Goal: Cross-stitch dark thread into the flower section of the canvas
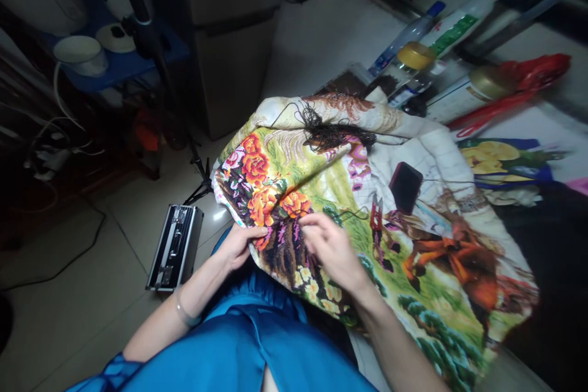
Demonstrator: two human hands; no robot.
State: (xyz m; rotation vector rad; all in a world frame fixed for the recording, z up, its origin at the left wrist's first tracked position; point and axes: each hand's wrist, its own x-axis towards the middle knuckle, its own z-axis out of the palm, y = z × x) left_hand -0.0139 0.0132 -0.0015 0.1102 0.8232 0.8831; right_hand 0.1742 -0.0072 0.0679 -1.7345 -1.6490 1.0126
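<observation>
Blue clothing (220, 349) fills the lower middle of the frame, nearest the camera. Beyond it an embroidered cloth (294, 162) spreads from the centre to the lower right, its left part patterned with orange flowers. The left hand (242, 245) is clamped on the cloth's near edge, thumb on the face and fingers beneath. The right hand (328, 251) lies over the dark-and-pink patch just below the flowers, thumb and forefinger close together; whether they grip a needle cannot be told. The posture suggests hand stitching. For even work, the left hand should hold the edge taut without puckering, and the right should draw each strand with steady tension. The loose dark thread bundle (340, 135), upper centre, is best left clear of the patch, and the red-handled snips (376, 223), right of centre, flat and away from folds.

Containers: at upper right, a gold-lidded jar (408, 64) appears to hold something dark; the blue-capped bottle (408, 37) beside it has contents too blurred to identify. A pale tub (459, 98) nearby is covered, its contents hidden. At upper left, a white pot (85, 61) stands open, with nothing distinguishable inside. At left, a silver-edged case (176, 248) rests shut on the floor.
</observation>
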